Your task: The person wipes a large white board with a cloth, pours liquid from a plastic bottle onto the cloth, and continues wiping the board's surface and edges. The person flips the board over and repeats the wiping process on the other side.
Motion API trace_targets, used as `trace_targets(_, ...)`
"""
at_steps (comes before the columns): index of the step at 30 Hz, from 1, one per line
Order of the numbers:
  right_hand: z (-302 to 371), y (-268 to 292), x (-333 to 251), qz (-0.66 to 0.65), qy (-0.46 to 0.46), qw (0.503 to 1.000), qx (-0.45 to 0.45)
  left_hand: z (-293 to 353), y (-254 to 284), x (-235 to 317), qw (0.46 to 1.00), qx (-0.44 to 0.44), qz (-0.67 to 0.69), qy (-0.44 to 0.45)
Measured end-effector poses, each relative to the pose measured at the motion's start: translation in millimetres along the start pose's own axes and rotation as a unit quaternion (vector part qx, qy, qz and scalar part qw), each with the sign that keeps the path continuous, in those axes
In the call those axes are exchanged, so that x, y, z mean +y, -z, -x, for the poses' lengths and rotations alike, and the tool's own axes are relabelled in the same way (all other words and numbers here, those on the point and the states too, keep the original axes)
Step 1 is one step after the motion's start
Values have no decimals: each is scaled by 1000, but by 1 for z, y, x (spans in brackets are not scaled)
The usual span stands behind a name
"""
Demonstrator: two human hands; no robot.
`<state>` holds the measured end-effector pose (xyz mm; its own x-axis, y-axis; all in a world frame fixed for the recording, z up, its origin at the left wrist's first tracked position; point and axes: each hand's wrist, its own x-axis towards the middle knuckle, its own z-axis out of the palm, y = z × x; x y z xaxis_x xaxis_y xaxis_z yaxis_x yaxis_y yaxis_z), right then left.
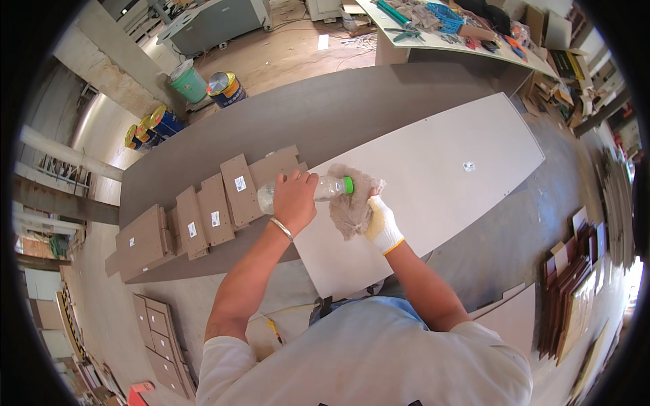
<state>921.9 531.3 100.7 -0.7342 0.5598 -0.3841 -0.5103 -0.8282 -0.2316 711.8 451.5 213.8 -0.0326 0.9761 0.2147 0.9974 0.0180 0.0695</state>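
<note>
A person tips a plastic bottle toward a rag over a pale board.

The bare left hand (295, 199) grips the clear bottle (318, 190) with green cap (348, 185), lying sideways. The gloved right hand (382, 223) holds the grey-brown rag (352, 203) at the cap. Under them lies the pale board (433, 176); brown panels (203, 216) lie at left.

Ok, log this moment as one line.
left hand: grips clear bottle, tipped, green cap at rag | right hand: gloved, holds rag | under: pale panel

bottle (325, 190) left of rag (352, 203), over panel (433, 169)
</note>
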Motion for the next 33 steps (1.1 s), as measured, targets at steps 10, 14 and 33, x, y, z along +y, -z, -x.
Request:
trace_targets(10, 0, 52, -134, -9, -126, 992, -1, -51, -41, 119, 987, -76, -51, 130)
trace_targets(14, 3, 71, -157, -54, -145, 988, 2, -79, -48, 151, 983, -59, -60, 161)
trace_targets(33, 21, 86, -231, -38, -79, 995, 54, -85, -159, 180, 981, -27, 105, 158)
